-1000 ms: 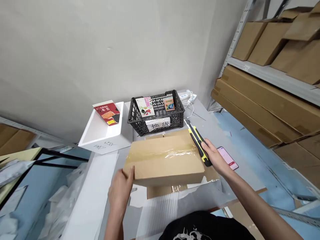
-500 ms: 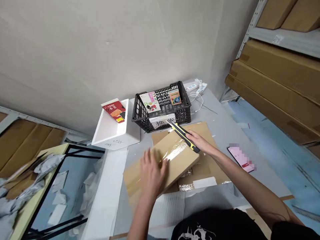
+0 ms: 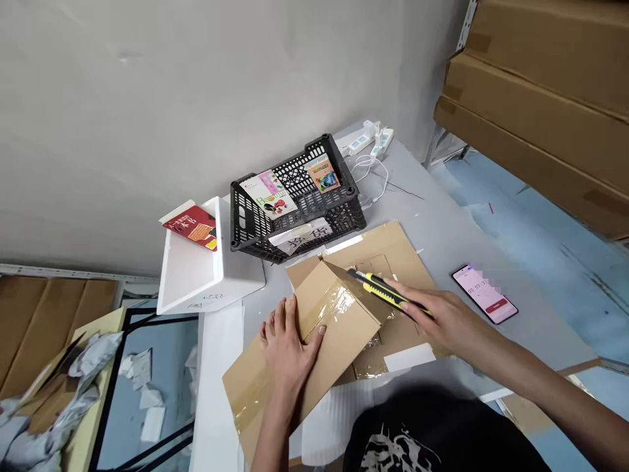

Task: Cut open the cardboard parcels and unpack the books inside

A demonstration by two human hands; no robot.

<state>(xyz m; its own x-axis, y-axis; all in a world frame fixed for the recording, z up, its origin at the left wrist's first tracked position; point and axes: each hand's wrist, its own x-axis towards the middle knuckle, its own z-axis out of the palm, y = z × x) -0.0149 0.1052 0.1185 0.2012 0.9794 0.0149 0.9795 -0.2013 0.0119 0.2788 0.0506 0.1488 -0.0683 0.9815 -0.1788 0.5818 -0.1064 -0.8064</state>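
A taped cardboard box (image 3: pixel 339 334) lies tilted across the table in front of me. My left hand (image 3: pixel 289 347) rests on top of it, fingers and thumb spread over the cardboard. In my right hand (image 3: pixel 432 314) is a yellow and black box cutter (image 3: pixel 381 288), its tip pointing left at the box's far right end. Shiny clear tape runs along the top of the box. Beneath it is a flat cardboard piece (image 3: pixel 417 262) with a white label (image 3: pixel 409 358) near its front edge.
Behind stand a black plastic crate (image 3: pixel 314 223) holding booklets and a white foam box (image 3: pixel 240 262) with a red book (image 3: pixel 194 226) on its rim. A phone (image 3: pixel 484 295) lies at right. Power strips (image 3: pixel 368 137) sit at the back. Long cartons (image 3: pixel 531 124) fill the right shelf.
My right hand has drawn the box cutter right and down, off the box's top to its end. The left hand stays on the box. The whole view has shifted.
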